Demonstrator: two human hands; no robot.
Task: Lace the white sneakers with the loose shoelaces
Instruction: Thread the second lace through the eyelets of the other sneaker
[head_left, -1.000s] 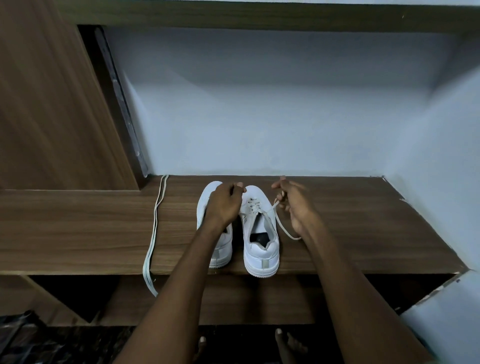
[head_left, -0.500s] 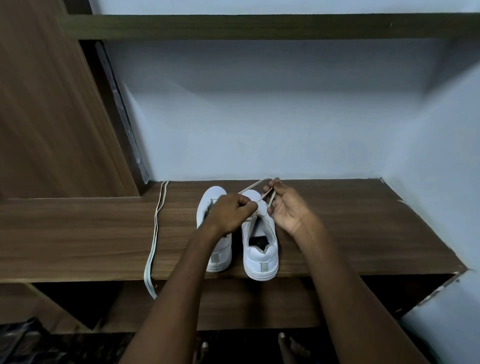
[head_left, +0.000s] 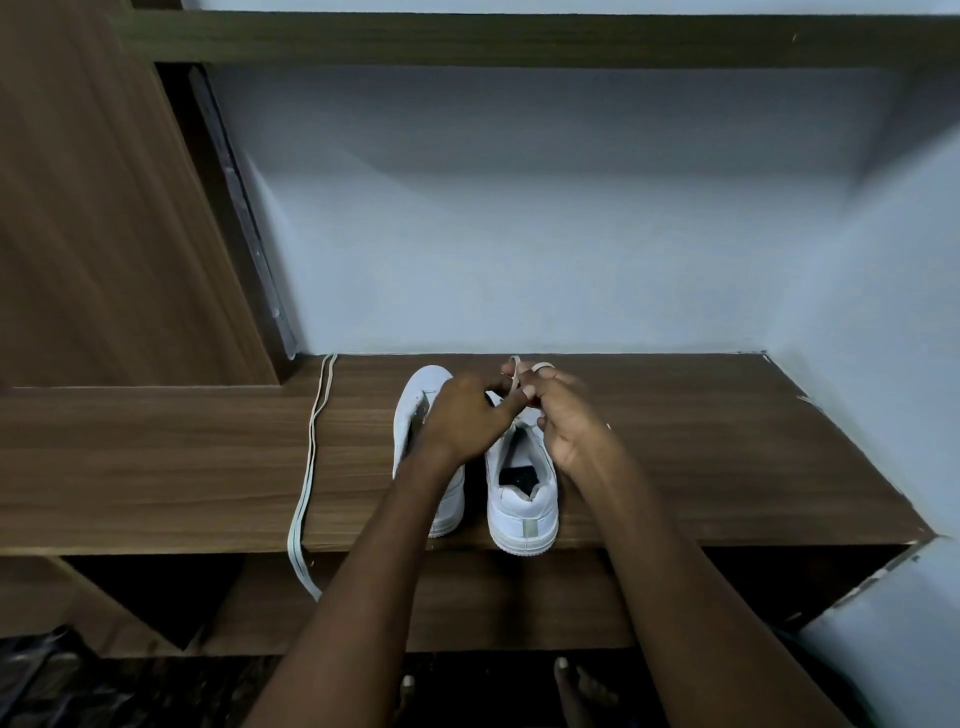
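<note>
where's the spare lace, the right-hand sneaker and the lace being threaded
spare shoelace (head_left: 310, 457), head view, its mid-length on the shelf
right sneaker (head_left: 524, 512), head view, its heel
held shoelace (head_left: 515, 376), head view, the stretch above the fingers

Nothing readable here, honestly. The pair of white sneakers (head_left: 522, 493) on the wooden shelf (head_left: 701, 457) shows no brand mark, logo or size number that I can make out; the heel tab on the right-hand shoe is just a plain pale strip. The loose shoelace (head_left: 310, 457) left of the sneakers carries no print, and the shelf boards and the wall behind them have no stickers, labels or signs.
</note>
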